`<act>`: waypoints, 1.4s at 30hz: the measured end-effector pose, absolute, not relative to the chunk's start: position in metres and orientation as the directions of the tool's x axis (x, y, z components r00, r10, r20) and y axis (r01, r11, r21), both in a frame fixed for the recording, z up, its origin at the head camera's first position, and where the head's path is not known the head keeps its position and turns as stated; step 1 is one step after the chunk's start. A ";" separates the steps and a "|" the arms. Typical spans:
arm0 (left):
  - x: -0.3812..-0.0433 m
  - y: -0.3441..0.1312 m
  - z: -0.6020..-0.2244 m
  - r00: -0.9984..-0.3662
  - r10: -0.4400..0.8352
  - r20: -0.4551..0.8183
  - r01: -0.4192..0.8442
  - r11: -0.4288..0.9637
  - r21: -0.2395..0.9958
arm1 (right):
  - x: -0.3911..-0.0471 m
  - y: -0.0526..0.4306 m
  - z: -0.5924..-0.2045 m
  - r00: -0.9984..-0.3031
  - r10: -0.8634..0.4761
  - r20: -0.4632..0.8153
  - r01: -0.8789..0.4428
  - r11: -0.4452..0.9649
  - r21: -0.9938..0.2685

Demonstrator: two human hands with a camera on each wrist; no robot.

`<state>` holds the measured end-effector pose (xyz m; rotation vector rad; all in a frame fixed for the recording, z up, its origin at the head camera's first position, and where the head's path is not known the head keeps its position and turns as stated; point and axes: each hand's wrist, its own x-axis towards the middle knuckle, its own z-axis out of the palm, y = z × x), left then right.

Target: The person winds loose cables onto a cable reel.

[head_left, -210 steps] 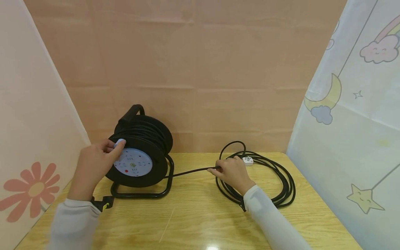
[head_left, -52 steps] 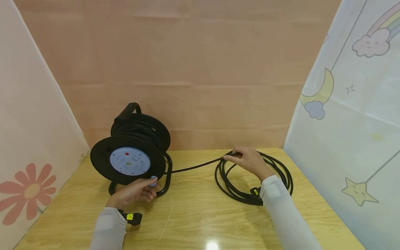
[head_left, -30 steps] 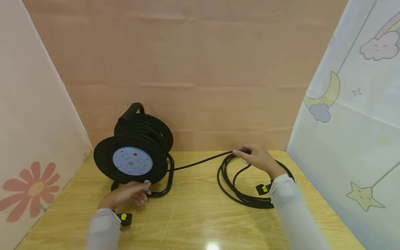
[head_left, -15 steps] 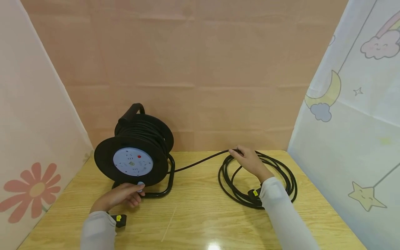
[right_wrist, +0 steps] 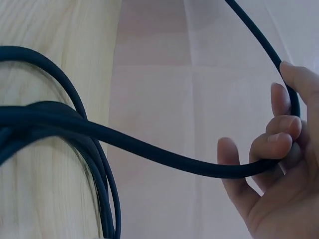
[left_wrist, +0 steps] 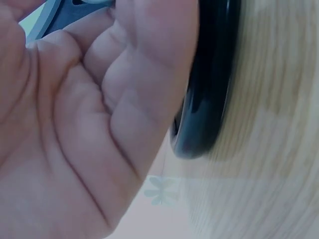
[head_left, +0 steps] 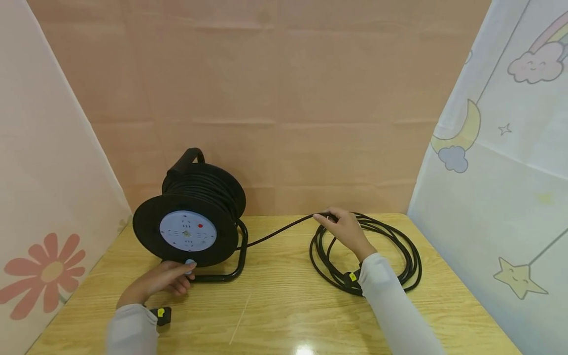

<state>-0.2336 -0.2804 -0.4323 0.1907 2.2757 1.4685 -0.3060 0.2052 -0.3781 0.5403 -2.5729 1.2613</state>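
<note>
A black cable reel [head_left: 153,224] with a pale socket face [head_left: 182,236] stands at the left in the head view. My left hand [head_left: 155,282] pinches the light-blue knob [head_left: 190,263] at the low front edge of the reel's disc. In the left wrist view, the palm of that hand [left_wrist: 84,114] fills the left side, and the knob is mostly cut off at the top. My right hand [head_left: 348,232] holds the black cable [head_left: 284,230], which runs from the reel. The right wrist view shows the cable passing through the curled fingers [right_wrist: 271,144].
Loose loops of cable [head_left: 410,246] lie on the wooden table [head_left: 275,305] at the right, partly behind the right hand and wrist. The reel's tubular stand [head_left: 243,246] rests on the table. A tan backdrop [head_left: 275,98] rises behind, with printed side sheets [head_left: 492,207].
The disc has turned: its knob went from upper left seven seconds ago to lower right, then leftward along the bottom with my left hand. Over the last second, my right hand moved left, toward the reel.
</note>
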 end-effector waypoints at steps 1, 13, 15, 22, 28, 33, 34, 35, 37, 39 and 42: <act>-0.233 -0.282 -0.432 -0.904 0.329 -0.274 -0.112 0.436 0.893 | -0.306 0.203 -0.379 -0.908 -0.223 0.353 -0.416 0.568 -0.710; -0.230 -0.297 -0.428 -0.945 0.209 -0.251 -0.120 0.493 0.862 | -0.308 0.188 -0.381 -0.880 -0.331 0.340 -0.471 0.522 -0.711; -0.228 -0.298 -0.426 -0.954 0.172 -0.246 -0.128 0.508 0.852 | -0.310 0.184 -0.381 -0.867 -0.342 0.363 -0.497 0.529 -0.688; -0.223 -0.306 -0.423 -0.972 0.052 -0.231 -0.174 0.505 0.845 | -0.313 0.169 -0.384 -0.827 -0.386 0.408 -0.561 0.537 -0.630; -0.220 -0.314 -0.418 -0.974 0.043 -0.222 -0.179 0.457 0.872 | -0.310 0.156 -0.381 -0.853 -0.391 0.345 -0.518 0.559 -0.648; -0.217 -0.320 -0.413 -0.970 0.009 -0.244 -0.221 0.397 0.891 | -0.309 0.147 -0.381 -0.843 -0.401 0.357 -0.536 0.582 -0.612; -0.216 -0.321 -0.412 -0.969 0.002 -0.245 -0.226 0.383 0.896 | -0.308 0.146 -0.381 -0.847 -0.398 0.353 -0.531 0.586 -0.612; -0.216 -0.322 -0.411 -0.971 -0.002 -0.241 -0.224 0.371 0.901 | -0.308 0.144 -0.382 -0.853 -0.390 0.347 -0.521 0.596 -0.611; -0.215 -0.324 -0.410 -0.975 -0.009 -0.223 -0.213 0.347 0.913 | -0.309 0.142 -0.384 -0.866 -0.371 0.334 -0.499 0.621 -0.604; -0.214 -0.325 -0.408 -0.979 -0.013 -0.202 -0.195 0.324 0.926 | -0.310 0.140 -0.386 -0.881 -0.354 0.313 -0.472 0.640 -0.606; -0.214 -0.326 -0.407 -0.985 -0.016 -0.170 -0.166 0.301 0.939 | -0.311 0.137 -0.390 -0.890 -0.347 0.296 -0.455 0.665 -0.591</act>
